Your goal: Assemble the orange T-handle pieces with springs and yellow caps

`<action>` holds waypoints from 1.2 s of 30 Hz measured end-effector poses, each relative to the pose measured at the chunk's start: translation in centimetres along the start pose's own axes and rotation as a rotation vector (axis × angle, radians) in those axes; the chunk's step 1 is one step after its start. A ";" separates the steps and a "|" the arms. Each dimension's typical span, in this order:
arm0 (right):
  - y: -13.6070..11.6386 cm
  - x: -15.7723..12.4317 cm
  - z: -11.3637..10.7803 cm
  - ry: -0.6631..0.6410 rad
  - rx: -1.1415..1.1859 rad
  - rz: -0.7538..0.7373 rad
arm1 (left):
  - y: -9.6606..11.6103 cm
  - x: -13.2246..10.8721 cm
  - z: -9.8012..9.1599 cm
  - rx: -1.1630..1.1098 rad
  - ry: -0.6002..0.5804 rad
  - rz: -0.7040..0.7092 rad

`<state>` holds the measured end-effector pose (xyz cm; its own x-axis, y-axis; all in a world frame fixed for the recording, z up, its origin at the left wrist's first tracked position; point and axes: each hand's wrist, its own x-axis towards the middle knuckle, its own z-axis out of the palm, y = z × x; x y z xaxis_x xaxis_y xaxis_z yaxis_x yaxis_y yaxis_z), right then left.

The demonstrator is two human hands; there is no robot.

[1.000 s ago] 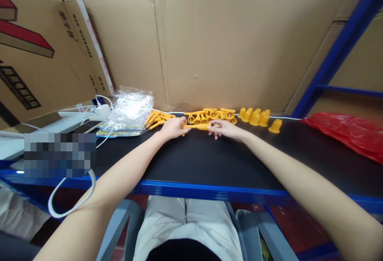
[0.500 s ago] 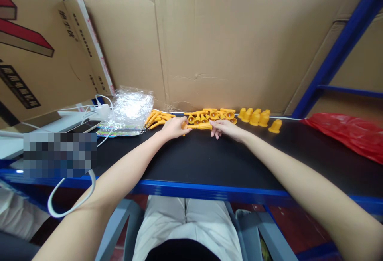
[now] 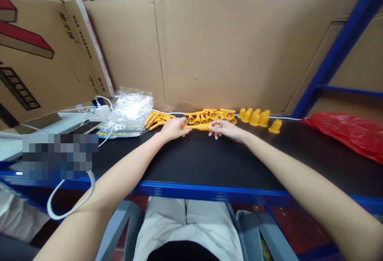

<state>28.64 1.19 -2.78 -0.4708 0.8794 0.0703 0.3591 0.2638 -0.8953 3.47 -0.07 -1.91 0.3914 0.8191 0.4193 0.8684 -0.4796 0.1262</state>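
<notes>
Between my two hands a yellow-orange plastic stick-like piece (image 3: 200, 127) lies level, thicker toward its right end. My left hand (image 3: 173, 128) is closed on its left end. Thumb and index finger of my right hand (image 3: 225, 128) pinch the right end, while the other fingers curl below. Just behind the piece lie several yellow horn-shaped parts (image 3: 191, 120), some with round mouths facing me. Several thin yellow sticks (image 3: 155, 119) are heaped beyond my left hand. Farther right, several yellow cup-shaped pieces with flared rims (image 3: 263, 119) stand upright.
The black tabletop (image 3: 203, 161) has a blue metal front edge (image 3: 209, 191). A clear plastic bag (image 3: 131, 107), white cables and a charger (image 3: 103, 111) are at the left. A red plastic bag (image 3: 347, 131) lies at the right. Cardboard (image 3: 239, 45) walls off the back.
My right hand has shifted slightly left along the plastic piece, covering a little more of its right end. My left hand stays in place.
</notes>
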 end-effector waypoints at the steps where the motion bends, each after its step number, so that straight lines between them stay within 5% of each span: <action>1: -0.1 0.0 0.1 -0.003 -0.007 0.006 | 0.0 0.0 0.0 -0.001 0.004 0.005; 36: -0.1 0.1 0.0 0.011 -0.034 0.012 | -0.7 0.3 0.7 -0.049 -0.039 0.021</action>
<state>28.58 1.28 -2.71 -0.4579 0.8866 0.0648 0.3921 0.2669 -0.8804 3.20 0.69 -2.47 0.4221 0.8198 0.3871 0.8441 -0.5111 0.1619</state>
